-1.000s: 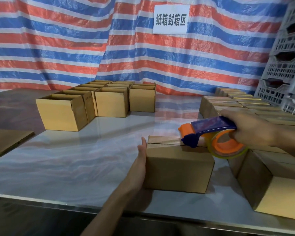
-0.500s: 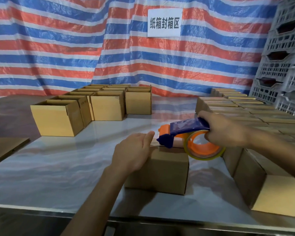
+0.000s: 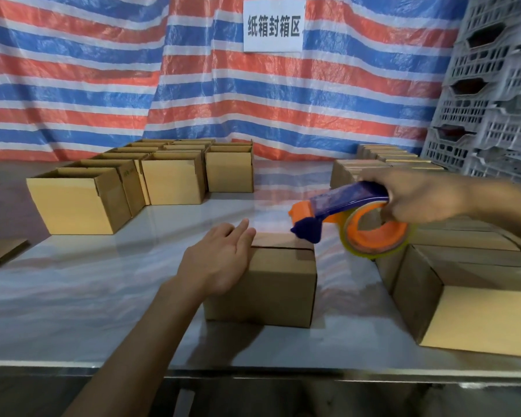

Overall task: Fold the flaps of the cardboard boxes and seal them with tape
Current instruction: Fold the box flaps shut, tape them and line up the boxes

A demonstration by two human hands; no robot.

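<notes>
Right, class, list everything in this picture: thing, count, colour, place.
box: one, brown, table centre.
tape dispenser: one, blue-orange, over box's right end.
open boxes: several, brown, back left.
closed boxes: many, brown, right.
flat cardboard: one, brown, far left.
table: one, pale, under everything.
tarp: one, red-blue-white striped, behind.
sign: one, white, on tarp.
crates: several, grey, upper right.
left hand: one, resting on box's left end.
right hand: one, gripping tape dispenser.
</notes>
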